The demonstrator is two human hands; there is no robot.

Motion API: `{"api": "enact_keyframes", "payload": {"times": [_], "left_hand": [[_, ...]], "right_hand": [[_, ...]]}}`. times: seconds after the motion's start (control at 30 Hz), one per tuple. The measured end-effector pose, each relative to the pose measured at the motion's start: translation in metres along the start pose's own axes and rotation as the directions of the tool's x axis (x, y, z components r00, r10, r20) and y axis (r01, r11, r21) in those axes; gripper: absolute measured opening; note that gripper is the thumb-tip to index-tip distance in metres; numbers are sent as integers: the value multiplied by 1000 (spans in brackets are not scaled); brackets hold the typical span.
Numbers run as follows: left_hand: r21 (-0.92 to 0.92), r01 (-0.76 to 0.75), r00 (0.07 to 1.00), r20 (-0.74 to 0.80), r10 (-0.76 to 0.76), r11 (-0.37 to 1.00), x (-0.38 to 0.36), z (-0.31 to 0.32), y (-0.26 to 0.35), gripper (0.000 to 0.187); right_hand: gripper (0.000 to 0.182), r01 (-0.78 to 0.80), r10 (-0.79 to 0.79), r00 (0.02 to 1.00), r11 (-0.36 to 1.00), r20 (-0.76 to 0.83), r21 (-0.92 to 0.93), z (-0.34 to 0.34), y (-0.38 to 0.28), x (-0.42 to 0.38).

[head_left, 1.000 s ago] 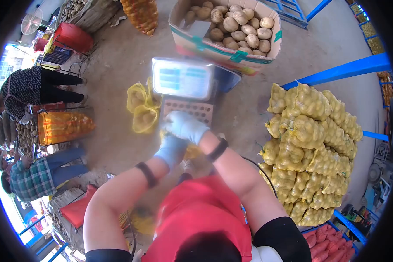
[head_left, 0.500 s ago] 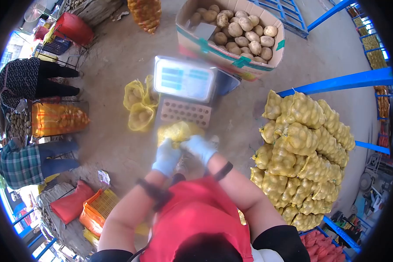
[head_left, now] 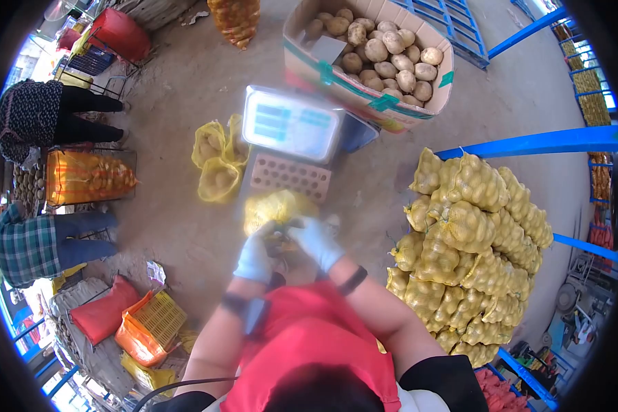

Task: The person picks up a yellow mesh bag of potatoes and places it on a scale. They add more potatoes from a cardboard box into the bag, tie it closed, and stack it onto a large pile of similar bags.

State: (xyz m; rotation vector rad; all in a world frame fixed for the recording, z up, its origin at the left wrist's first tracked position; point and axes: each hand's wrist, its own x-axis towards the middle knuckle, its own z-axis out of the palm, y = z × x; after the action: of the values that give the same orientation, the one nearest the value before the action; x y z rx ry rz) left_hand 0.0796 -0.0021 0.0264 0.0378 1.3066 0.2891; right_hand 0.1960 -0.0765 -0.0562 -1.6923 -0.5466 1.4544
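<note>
And here's the yellow mesh bag (head_left: pixel 276 208), plump and rounded, bulging out sideways, its netting a bit blurred! It's lying right by the near edge of the pink holed tray (head_left: pixel 290 177), its near end bunched and partly hidden.

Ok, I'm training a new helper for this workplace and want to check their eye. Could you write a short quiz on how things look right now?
1. True or false: the potatoes in the open cardboard box lie loose.

2. Multiple choice: where is the big stack of filled yellow sacks, seen from the person wearing the camera?
A) To their left
B) To their right
C) Between their hands

3. Fill in the blank: the left hand and the right hand, both at the near end of a yellow mesh bag, are covered by pale ____.

Key: 1 true; 2 B; 3 gloves.
</note>
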Motion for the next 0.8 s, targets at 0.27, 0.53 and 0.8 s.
{"api": "enact_keyframes", "payload": {"times": [0.27, 0.53, 0.8], "left_hand": [[346, -308, 949, 52, 310, 886, 3, 3, -5, 22], [770, -607, 512, 568, 645, -196, 21, -25, -9, 30], [651, -643, 443, 746, 497, -404, 17, -28, -1, 33]], "right_hand": [[25, 146, -147, 983, 989, -109, -12, -5, -27, -13], [25, -385, 268, 918, 781, 293, 491, -39, -69, -35], [17, 325, -299, 944, 778, -139, 537, -3, -79, -39]]}}
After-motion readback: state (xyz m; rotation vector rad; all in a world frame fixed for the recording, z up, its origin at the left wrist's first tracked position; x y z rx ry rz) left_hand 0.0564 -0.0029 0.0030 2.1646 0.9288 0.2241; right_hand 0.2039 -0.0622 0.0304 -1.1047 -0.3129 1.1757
